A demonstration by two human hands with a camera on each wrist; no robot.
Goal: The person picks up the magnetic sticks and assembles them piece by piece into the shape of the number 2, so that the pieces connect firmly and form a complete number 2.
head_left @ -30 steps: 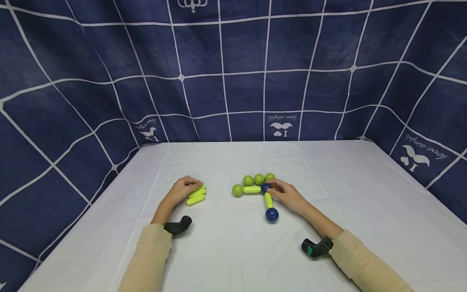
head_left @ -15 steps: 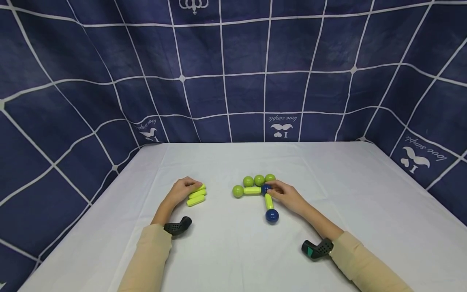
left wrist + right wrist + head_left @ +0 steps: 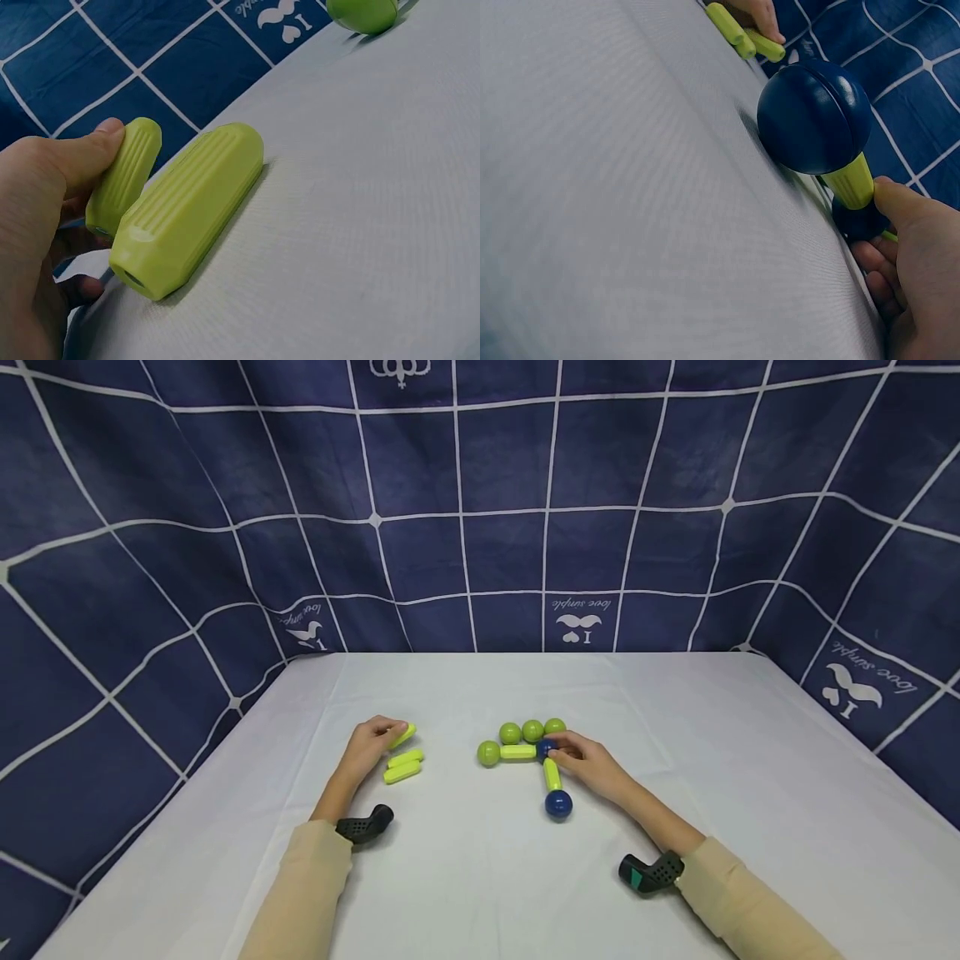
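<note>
Left wrist view, left grip (image 3: 39, 187) pinching rod (image 3: 121, 184), grooves (image 3: 135, 159) indistinct from head, right grip (image 3: 594, 763) holding blue ball (image 3: 543, 750)

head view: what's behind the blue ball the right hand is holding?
A green ball, rightmost of a row of three. The right hand seems to cover part of its lower edge, so whether it touches the blue ball can't be told.

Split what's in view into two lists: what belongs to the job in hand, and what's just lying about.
Likely the job:
rod in the left hand
blue ball in the right hand
other blue ball
two rods and end green ball, apparently joined on
two loose rods, three loose green balls, probably spare parts

Just there:
white cloth
blue backdrop
wrist cameras
</note>
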